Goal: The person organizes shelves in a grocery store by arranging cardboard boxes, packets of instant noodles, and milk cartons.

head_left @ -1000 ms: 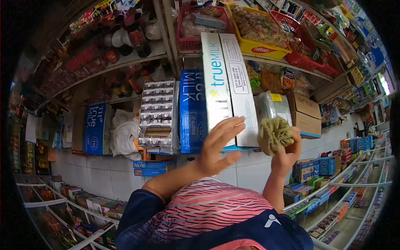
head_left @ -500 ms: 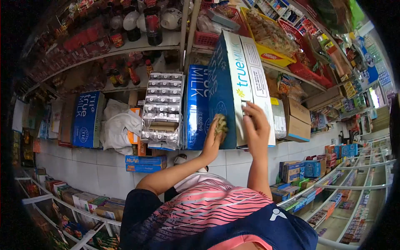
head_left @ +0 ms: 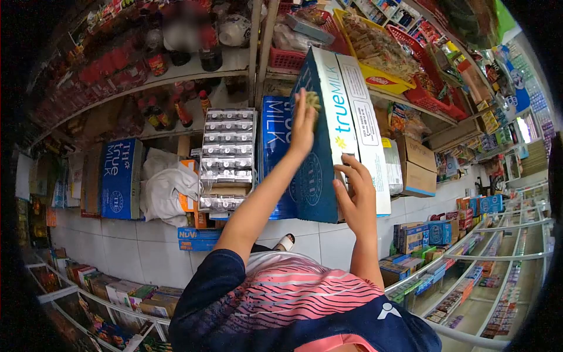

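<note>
A tall blue and white "true MILK" carton (head_left: 350,123) stands tilted in front of me. On its blue side, near the upper end, my left hand (head_left: 302,130) presses a crumpled yellowish-green cloth (head_left: 314,101); the palm side is hidden. My right hand (head_left: 358,196) is at the carton's white face, its bent fingertips at a dark slot in the cardboard. Just left of this carton is another blue milk carton (head_left: 274,158), partly covered by it. Further left is an open tray of small packs (head_left: 227,155) with silvery tops.
A white cloth bag (head_left: 170,185) and another blue milk carton (head_left: 121,179) are at left. Shelves with bottles (head_left: 182,108) and a yellow basket (head_left: 381,73) rise behind. A brown box (head_left: 416,164) is at right. Glass display cases (head_left: 487,276) flank me on the tiled floor (head_left: 135,246).
My left hand has slid the cloth upward along the carton's blue side. The carton appears slightly lower and nearer, with my right hand still at its slot. A sandalled foot has come into view.
</note>
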Demonstrator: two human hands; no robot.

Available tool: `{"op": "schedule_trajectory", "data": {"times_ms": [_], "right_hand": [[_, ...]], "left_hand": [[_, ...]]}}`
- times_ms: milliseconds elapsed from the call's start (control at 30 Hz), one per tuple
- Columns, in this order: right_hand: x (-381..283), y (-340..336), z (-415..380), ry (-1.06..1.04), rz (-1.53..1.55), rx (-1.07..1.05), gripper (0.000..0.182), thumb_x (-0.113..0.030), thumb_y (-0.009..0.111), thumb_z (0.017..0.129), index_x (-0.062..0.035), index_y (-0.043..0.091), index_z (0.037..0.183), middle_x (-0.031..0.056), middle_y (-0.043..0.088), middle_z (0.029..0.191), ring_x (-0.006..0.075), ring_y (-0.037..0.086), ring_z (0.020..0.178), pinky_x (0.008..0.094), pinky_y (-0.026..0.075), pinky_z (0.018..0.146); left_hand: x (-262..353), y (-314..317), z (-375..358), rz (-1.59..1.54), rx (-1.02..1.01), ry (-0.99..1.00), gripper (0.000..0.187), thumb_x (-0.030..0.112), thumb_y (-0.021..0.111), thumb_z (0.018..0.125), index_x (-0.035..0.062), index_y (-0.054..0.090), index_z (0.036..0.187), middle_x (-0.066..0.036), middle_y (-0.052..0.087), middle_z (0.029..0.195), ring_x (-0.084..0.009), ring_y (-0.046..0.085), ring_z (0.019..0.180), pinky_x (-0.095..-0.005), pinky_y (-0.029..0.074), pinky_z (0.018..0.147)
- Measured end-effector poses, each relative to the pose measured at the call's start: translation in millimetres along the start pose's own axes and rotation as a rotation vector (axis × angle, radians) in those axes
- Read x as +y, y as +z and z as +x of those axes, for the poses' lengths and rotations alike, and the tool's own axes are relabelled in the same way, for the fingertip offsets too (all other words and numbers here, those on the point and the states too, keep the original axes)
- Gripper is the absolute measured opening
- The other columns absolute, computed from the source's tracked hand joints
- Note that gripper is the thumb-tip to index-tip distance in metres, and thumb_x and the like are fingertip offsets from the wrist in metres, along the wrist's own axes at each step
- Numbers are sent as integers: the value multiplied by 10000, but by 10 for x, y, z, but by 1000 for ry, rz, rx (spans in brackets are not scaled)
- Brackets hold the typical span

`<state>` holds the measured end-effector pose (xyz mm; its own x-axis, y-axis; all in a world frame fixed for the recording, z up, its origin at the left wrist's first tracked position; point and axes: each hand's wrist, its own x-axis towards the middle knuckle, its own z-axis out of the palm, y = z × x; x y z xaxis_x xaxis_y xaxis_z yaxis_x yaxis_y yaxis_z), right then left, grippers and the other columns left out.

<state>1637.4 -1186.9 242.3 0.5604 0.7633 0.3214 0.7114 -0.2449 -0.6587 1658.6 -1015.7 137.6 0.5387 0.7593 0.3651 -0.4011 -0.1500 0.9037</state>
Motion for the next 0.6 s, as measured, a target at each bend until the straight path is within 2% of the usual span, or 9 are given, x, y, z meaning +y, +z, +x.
{"op": "schedule_trajectory", "data": {"times_ms": [133,200,267,367,400,433,500,533,600], "right_hand": [[4,-16,11,-1,6,16,191,-66,577,772,-12,579,955,137,521,1119,305,465,1087,359,363,912],[2,-19,38,-2,-5,17,183,-59,575,767,-7,576,942,136,524,1112,302,469,1079,359,369,905],[-49,-37,74,30,3,18,180,-56,574,765,-8,576,938,135,525,1108,300,474,1070,359,371,902],[-51,-23,93,69,12,8,177,-47,571,759,-15,577,933,131,530,1100,294,488,1046,356,377,890],[-50,-20,91,69,3,9,175,-46,571,758,-16,578,931,131,531,1098,293,489,1043,355,377,889],[-50,-22,90,68,-8,9,173,-46,570,758,-18,579,929,130,532,1097,291,491,1040,354,377,887],[-54,-29,93,73,-20,0,177,-47,570,758,-18,580,932,128,533,1098,289,491,1042,353,376,888],[-53,-26,90,89,-8,-1,181,-44,572,755,-18,581,935,127,532,1099,288,490,1042,353,375,888],[-45,-25,97,109,0,-2,186,-41,573,753,-19,582,937,126,532,1099,287,490,1042,353,374,889]], "left_hand": [[-978,-140,-200,-451,170,-382,542,267,320,942,85,72,1388,-163,170,1407,-257,150,1310,-326,149,1056],[-1039,-150,-352,-475,135,-417,549,296,302,942,91,56,1388,-156,147,1414,-254,136,1313,-331,129,1060],[-599,-91,-204,-392,0,-279,558,325,283,942,97,41,1389,-148,125,1422,-251,121,1316,-335,109,1064],[-118,-8,493,-290,-152,-8,572,369,255,941,105,18,1390,-136,92,1433,-247,99,1321,-342,79,1069],[-258,21,758,53,-42,144,515,255,312,944,95,103,1387,-170,158,1405,-287,164,1303,-357,171,1047],[-288,30,963,49,-39,141,515,255,312,944,95,103,1387,-170,158,1405,-287,164,1303,-357,171,1047],[-297,47,1251,217,128,249,471,281,335,935,94,246,1358,-161,180,1404,-281,162,1304,-350,150,1049],[-477,7,1288,213,129,244,471,281,335,935,94,246,1358,-161,180,1404,-281,162,1304,-350,150,1049],[-984,-138,1276,496,115,306,502,273,391,919,66,224,1345,-176,249,1360,-278,286,1230,-353,214,1014]]}}
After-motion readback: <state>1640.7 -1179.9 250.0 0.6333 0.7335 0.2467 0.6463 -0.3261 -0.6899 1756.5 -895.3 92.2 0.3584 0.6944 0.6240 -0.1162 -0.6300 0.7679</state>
